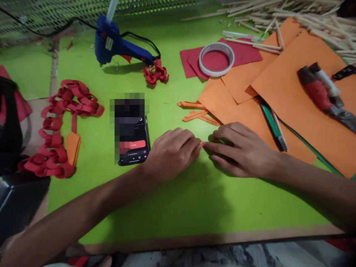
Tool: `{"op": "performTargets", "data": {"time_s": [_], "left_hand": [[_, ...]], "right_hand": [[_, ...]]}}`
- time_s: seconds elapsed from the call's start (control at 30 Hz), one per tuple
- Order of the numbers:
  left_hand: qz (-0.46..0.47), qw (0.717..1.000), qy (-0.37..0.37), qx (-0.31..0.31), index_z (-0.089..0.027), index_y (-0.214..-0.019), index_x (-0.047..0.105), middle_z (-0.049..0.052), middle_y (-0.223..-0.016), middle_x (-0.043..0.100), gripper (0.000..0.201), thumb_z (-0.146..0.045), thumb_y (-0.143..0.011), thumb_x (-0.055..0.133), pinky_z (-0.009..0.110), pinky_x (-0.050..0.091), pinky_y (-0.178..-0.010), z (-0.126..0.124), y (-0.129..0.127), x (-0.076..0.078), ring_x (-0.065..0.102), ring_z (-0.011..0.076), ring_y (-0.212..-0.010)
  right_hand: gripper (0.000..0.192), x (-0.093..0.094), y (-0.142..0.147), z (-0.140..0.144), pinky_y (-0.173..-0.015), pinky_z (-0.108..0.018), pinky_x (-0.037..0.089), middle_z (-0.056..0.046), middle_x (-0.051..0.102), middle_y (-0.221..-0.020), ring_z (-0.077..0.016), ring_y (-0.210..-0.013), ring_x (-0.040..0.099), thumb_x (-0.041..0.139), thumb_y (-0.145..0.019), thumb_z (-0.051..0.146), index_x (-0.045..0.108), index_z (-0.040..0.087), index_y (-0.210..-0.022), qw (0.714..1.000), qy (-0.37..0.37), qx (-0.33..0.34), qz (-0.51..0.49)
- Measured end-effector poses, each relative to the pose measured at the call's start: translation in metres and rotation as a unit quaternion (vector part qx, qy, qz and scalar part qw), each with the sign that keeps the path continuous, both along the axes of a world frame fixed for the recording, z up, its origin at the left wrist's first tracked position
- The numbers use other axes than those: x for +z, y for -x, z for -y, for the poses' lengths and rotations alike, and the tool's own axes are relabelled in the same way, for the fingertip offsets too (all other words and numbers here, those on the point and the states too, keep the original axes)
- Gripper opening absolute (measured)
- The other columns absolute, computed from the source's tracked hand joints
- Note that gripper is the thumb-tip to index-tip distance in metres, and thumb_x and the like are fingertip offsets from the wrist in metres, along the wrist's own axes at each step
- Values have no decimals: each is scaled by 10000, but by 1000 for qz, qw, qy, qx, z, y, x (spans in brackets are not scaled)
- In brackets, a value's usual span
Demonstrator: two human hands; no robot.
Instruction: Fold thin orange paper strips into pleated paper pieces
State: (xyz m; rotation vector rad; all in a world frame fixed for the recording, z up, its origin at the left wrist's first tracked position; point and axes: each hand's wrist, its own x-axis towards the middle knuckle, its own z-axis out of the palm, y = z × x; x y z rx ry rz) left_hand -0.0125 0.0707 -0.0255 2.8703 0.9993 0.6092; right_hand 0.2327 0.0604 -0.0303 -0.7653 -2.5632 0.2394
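Between my two hands a tiny piece of orange paper shows at the fingertips; most of it is hidden. My left hand is closed, its fingers pinching the paper from the left. From the right, my right hand touches the same piece with a fingertip, its fingers stretched out and low over the green table. Just beyond the hands lie several folded orange paper strips. A phone with a lit screen, partly blurred out, lies left of my left hand.
A red paper chain with an orange tag lies at left. A blue glue gun stands behind, near a red paper flower. A tape roll, orange sheets, a green cutter, red-handled pliers and wooden sticks spread across the right.
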Motion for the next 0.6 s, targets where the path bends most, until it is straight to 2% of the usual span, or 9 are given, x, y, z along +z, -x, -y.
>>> {"op": "performTargets", "data": {"time_s": [0.2, 0.6], "left_hand": [[-6, 999, -32, 3, -154, -938, 703, 28, -852, 696, 130, -239, -976, 613, 323, 469, -661, 2, -1, -1, 601, 163, -744], [-9, 1000, -20, 9, -171, -948, 690, 23, -869, 693, 138, -251, -991, 586, 319, 460, -676, 1, -1, -1, 602, 161, -767]], "right_hand": [[349, -1, 1, 0, -802, -419, 506, -113, 635, -1019, -251, -961, 585, 567, -949, 299, 639, 164, -1263, 1000, 8, -10, -8], [353, -2, 2, 0, -821, -439, 484, -113, 608, -1029, -265, -985, 563, 560, -940, 273, 638, 172, -1270, 999, 38, -23, -8]]}}
